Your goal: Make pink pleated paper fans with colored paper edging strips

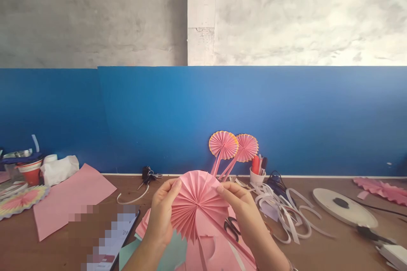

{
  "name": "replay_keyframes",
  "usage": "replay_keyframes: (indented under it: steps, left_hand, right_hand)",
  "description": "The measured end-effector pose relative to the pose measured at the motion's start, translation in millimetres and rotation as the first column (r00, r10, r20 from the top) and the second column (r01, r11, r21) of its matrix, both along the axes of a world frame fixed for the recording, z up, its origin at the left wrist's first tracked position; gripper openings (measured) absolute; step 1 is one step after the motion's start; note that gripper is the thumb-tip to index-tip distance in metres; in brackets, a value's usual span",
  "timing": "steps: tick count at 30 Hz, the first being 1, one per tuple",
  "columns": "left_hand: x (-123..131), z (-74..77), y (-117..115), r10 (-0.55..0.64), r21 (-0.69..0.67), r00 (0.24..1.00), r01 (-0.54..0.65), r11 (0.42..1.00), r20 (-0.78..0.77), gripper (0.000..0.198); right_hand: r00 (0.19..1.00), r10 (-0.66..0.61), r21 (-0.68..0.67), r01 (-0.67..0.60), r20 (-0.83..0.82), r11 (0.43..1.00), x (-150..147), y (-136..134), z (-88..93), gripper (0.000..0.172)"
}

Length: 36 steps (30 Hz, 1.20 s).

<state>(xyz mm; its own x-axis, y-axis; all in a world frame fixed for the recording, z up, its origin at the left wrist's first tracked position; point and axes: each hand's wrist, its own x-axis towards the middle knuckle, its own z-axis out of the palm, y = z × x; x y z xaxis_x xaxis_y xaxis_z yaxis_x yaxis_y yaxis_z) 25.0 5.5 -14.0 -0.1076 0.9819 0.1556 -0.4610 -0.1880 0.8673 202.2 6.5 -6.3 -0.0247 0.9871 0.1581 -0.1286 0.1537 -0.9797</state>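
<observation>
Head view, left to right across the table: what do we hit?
red cup → pink sheet → keys → left hand → pink paper fan → right hand → paper strips → white disc → pleated pink strip

The pleated fan (199,203) is plain pink, its folds shading it in radiating stripes; the teal sheet (173,254) beside it is pale; the left finished fan (223,144) is pink rimmed in yellow-orange; the right finished fan (247,147) is pink with a thin orange edge; the backdrop (222,110) is solid blue; the wall (286,12) is mottled grey and white; the table (333,250) is brown; the paper strips (286,216) are white; the scissors (231,226) are black-handled; the rosette (19,201) is pink-centred with pastel rings.
</observation>
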Motion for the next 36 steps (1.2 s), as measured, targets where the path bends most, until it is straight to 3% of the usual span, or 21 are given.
replay_keyframes:
  steps: [3, 6, 8, 10, 14, 17, 19, 21, 23, 25, 27, 28, 29, 31, 33, 36]
  left_hand:
    - [-0.4, 1.1, 0.0, 0.006, 0.003, 1.0, -0.006, 1.0, -0.029, 0.024]
    - [-0.9, 5.2, -0.5, 0.03, 0.01, 0.995, -0.029, 1.0, -0.096, 0.026]
    - [-2.3, 8.7, -1.3, 0.056, 0.005, 0.988, -0.056, 0.998, -0.141, 0.034]
    - [-4.6, 11.6, -2.4, 0.061, -0.023, 0.987, -0.065, 0.998, -0.151, 0.051]
    - [-8.4, 11.1, -1.8, -0.126, -0.026, 0.992, 0.125, 0.992, -0.016, 0.069]
    - [-6.9, 6.0, 1.6, -0.278, -0.02, 0.96, 0.277, 0.961, -0.032, 0.055]
    - [-5.2, 4.2, 3.5, -0.277, -0.064, 0.957, 0.272, 0.96, -0.091, 0.04]
    - [-4.2, 6.1, 3.7, -0.215, -0.082, 0.966, 0.205, 0.975, -0.143, 0.031]
    - [-3.7, 11.5, 1.3, -0.128, -0.068, 0.974, 0.117, 0.991, -0.187, 0.029]
    - [-1.9, 17.3, -3.2, -0.004, -0.034, 0.976, -0.004, 0.999, -0.216, 0.028]
    - [2.8, 19.4, -8.5, 0.143, 0.017, 0.956, -0.144, 0.989, -0.254, 0.028]
    - [6.5, 18.1, -11.1, 0.216, 0.052, 0.937, -0.21, 0.976, -0.275, 0.028]
    - [10.9, 15.2, -13.5, 0.273, 0.088, 0.915, -0.258, 0.962, -0.296, 0.028]
    - [21.2, 5.7, -17.9, 0.339, 0.175, 0.88, -0.296, 0.939, -0.332, 0.03]
    - [30.4, -5.1, -22.1, 0.27, 0.281, 0.871, -0.16, 0.946, -0.411, 0.033]
    - [35.0, -13.0, -28.5, 0.186, 0.428, 0.758, 0.134, 0.894, -0.626, 0.056]
  right_hand:
    - [1.0, 0.01, 0.014, -0.01, -0.007, 1.0, -0.2, -2.0, 2.6, 0.029]
    - [0.993, 0.115, 0.034, -0.114, -0.028, 0.993, -0.1, -4.5, 4.9, 0.027]
    - [0.977, 0.213, 0.024, -0.213, -0.019, 0.977, 0.4, -4.7, 5.1, 0.029]
    - [0.972, 0.235, 0.013, -0.235, -0.002, 0.972, 1.1, -3.3, 4.4, 0.031]
    - [0.988, 0.082, 0.039, -0.077, -0.129, 0.996, 1.9, 1.7, 1.8, 0.036]
    - [0.973, 0.036, 0.04, -0.028, -0.23, 0.999, 2.1, 2.9, 0.7, 0.036]
    - [0.977, 0.072, 0.024, -0.069, -0.2, 0.997, 3.4, 3.0, 1.1, 0.035]
    - [0.983, 0.136, 0.012, -0.135, -0.122, 0.991, 5.9, 4.1, 1.8, 0.035]
    - [0.994, 0.098, 0.034, -0.096, -0.041, 0.995, 8.7, 6.4, 2.0, 0.038]
    - [0.992, -0.125, 0.119, 0.121, 0.025, 0.985, 9.5, 7.7, 1.1, 0.044]
    - [0.924, -0.374, 0.249, 0.344, 0.081, 0.905, 6.3, 5.1, -0.9, 0.043]
    - [0.898, -0.423, 0.305, 0.373, 0.117, 0.876, 2.9, 1.9, -2.1, 0.04]
    - [0.897, -0.414, 0.344, 0.344, 0.156, 0.874, -1.6, -2.4, -3.5, 0.037]
    - [0.945, -0.234, 0.351, 0.145, 0.226, 0.925, -12.4, -12.1, -6.4, 0.04]
    - [0.973, -0.061, 0.339, -0.019, 0.224, 0.941, -21.7, -19.3, -8.5, 0.051]
    - [0.985, -0.043, 0.319, -0.013, 0.166, 0.948, -22.9, -19.2, -7.8, 0.04]
